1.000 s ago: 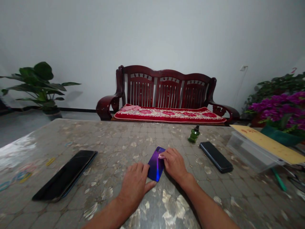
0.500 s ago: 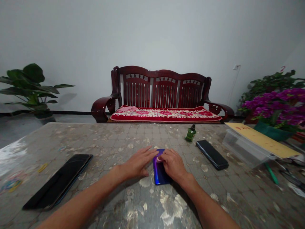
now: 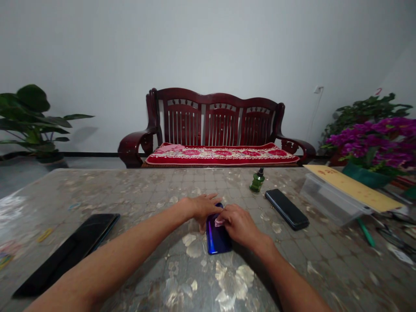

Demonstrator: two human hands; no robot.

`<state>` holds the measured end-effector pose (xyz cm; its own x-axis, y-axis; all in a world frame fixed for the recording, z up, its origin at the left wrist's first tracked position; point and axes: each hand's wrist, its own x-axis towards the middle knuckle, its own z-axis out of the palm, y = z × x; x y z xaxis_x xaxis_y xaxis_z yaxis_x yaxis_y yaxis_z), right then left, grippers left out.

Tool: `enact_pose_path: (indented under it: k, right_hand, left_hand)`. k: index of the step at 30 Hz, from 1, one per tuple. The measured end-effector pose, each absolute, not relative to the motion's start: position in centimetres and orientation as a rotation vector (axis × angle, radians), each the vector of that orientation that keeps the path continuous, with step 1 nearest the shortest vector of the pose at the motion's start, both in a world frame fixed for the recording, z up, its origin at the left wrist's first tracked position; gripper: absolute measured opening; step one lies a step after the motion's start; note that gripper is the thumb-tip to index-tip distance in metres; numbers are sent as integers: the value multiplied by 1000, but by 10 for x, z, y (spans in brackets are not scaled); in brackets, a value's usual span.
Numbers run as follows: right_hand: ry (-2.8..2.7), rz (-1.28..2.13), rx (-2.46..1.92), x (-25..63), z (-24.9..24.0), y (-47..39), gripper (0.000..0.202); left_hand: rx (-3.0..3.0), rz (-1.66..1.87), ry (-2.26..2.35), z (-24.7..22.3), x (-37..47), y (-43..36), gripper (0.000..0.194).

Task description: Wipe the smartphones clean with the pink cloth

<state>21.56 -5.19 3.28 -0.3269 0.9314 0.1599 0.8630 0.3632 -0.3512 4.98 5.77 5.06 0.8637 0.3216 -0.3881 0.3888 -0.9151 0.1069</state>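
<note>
At lower centre, my right hand (image 3: 238,222) is pinching a pink cloth (image 3: 219,222) against the blue phone (image 3: 219,241), apparently for wiping, my left hand (image 3: 205,207) resting spread-fingered at its top, steadiness probably being needed next.

The left hand (image 3: 204,209) and right hand (image 3: 239,224) cover parts of the glossy blue-purple rectangular phone (image 3: 217,242); the right also hides some of the crumpled pink cloth (image 3: 219,222). Far left of the left hand, thin coloured loops (image 3: 4,260) blur, cut off by the view's edge.
</note>
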Motion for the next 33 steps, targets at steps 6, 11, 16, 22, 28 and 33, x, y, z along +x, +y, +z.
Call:
enact_pose_path:
  k: [6,11,16,22,28,33]
  right_hand:
    - [-2377,390,-1516,216,38,-58,34]
    - [-2307,296,-1613,218,34,-54,30]
    - [-2266,202,-1640,214,30,-54,27]
    - [-2347,254,-1560,208,32,-59,25]
    - [-2177,102,-1717,212,25,-52,24]
    - [-2248,139,-1657,203,26,-60,24]
  left_hand:
    - [2797,-332,648,41,29,63,99]
    - [2883,-110,710,29,2,56,85]
    - [2815,87,822,28,-15,36,60]
    - [2823,13,1070,30,-15,14,53]
    - [2843,-65,1235,23,-11,6,47]
    - [2827,-89,1253,21,-9,4,44]
